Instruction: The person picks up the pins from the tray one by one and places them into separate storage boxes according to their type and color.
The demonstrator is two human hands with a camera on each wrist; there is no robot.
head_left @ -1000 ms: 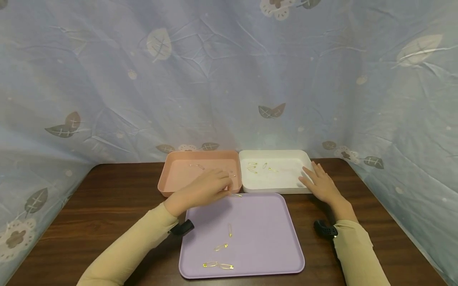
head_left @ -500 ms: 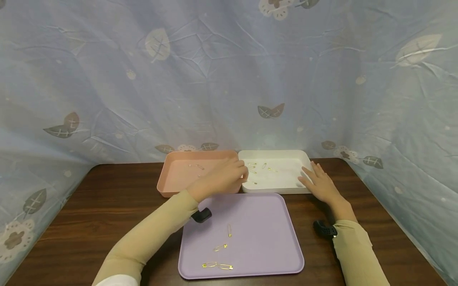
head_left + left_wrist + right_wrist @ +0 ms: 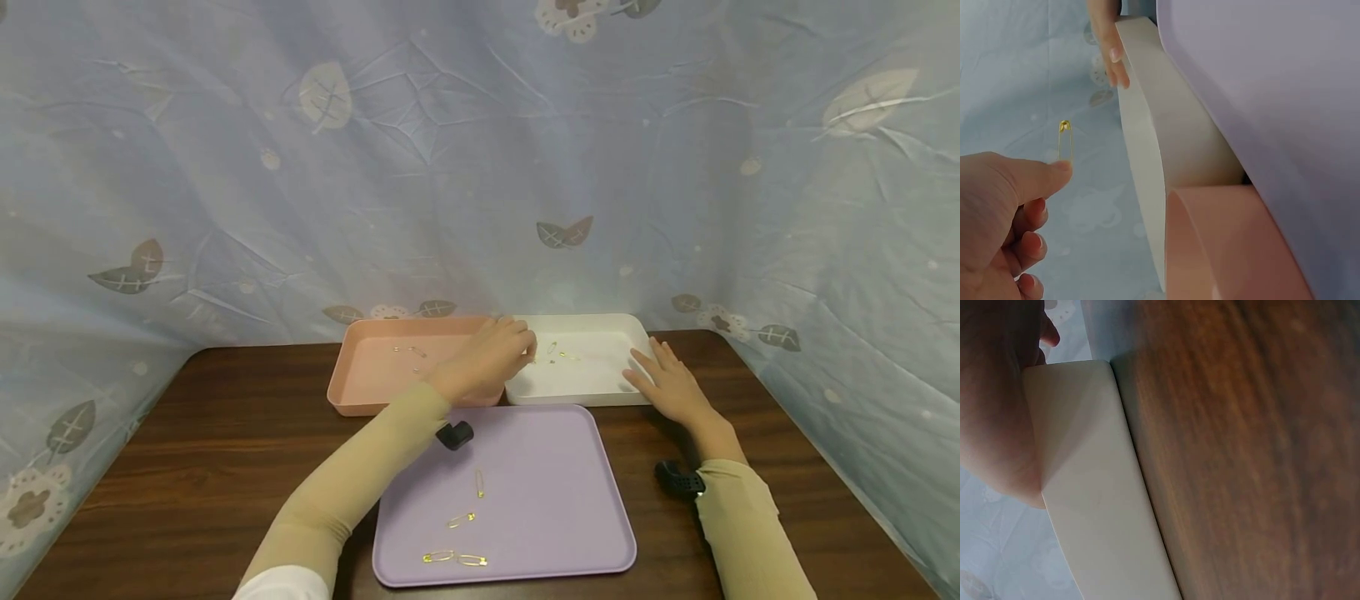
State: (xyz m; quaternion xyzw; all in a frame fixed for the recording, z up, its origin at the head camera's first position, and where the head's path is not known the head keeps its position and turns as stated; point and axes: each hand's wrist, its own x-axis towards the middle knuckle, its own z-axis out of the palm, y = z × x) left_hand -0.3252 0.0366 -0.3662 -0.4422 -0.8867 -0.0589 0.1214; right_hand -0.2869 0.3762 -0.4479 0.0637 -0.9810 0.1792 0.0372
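One safety pin (image 3: 1065, 127) is being pinched by the left hand (image 3: 491, 354), with the thumb pressing on one end; the opposing fingertip is being hidden, and the other fingers are being bent loosely. The pin is being held in the air, seemingly above the left end of the white tray (image 3: 592, 383), close to the pink tray (image 3: 367, 379). The right hand (image 3: 671, 387) is being rested at the right end of the white tray, with fingers spread and nothing being grasped.

For this hold to be done well, a light but steady pressure is being required, in my judgement, because such thin wire could easily be turned between fingertips. The grip is being placed rightly at the very end (so the clasp is being left free), and the knuckles should be staying higher than the tray rims.

As for direction, the clasp is being pointed away from the thumb. In the left wrist view the long axis is being shown almost vertical, running roughly along the white tray's length, with the clasp being directed, it seems, towards the right hand's side. In the head view the pin is being too little shown for confirming this.
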